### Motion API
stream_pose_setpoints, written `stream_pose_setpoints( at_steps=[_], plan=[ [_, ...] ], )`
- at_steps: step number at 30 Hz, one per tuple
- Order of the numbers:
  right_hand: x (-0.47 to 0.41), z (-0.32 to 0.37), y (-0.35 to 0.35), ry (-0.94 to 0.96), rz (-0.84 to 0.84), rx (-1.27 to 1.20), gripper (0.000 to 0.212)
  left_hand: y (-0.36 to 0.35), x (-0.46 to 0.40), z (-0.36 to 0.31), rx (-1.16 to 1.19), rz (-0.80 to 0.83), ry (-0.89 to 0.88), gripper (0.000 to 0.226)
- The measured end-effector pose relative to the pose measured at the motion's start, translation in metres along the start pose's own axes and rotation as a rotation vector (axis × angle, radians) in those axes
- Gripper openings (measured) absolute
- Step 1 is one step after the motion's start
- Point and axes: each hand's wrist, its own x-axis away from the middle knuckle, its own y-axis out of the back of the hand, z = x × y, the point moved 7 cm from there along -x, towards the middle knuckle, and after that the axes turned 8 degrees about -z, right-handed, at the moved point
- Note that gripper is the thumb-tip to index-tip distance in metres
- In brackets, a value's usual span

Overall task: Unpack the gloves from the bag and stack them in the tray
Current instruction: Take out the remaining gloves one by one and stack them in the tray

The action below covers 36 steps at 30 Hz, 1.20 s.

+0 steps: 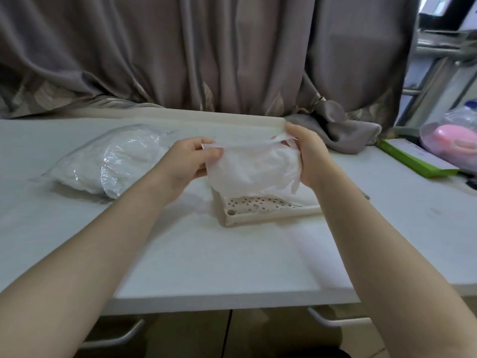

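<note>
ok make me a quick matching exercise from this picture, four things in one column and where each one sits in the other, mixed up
Things:
1. clear bag
2. bunch of gloves
3. perforated tray
4. green box

Places:
A. held between both hands
B. on the table's right edge
C. lying on the table, left of the hands
D. on the table under the held bunch

Pairs: 1-C, 2-A, 3-D, 4-B

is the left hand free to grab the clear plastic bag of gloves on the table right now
Probably not yet: the left hand pinches the white glove bundle, shared with the right hand. The clear plastic bag lies unobstructed beside it.
</note>
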Motion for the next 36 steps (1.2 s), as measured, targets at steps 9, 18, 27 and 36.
stream_pose_setpoints(
  at_steps=[9,18,27,36],
  plan=[
    [-0.003,0.016,0.053,0.323,-0.125,1.203,0.034,-0.048,0.001,-0.008,0.163,0.181,0.081,0.018],
    [0.013,-0.015,0.002,0.318,0.555,0.736,0.019,-0.085,-0.001,-0.019,0.041,0.237,0.057,0.020],
    [-0.029,0.013,0.056,0.273,0.387,0.700,0.021,-0.075,-0.037,-0.022,0.017,0.102,0.009,0.026],
    [-0.068,0.112,0.086,0.769,-0.318,0.639,0.014,-0.088,-0.086,-0.083,-0.228,-0.153,-0.366,0.013]
  ],
)
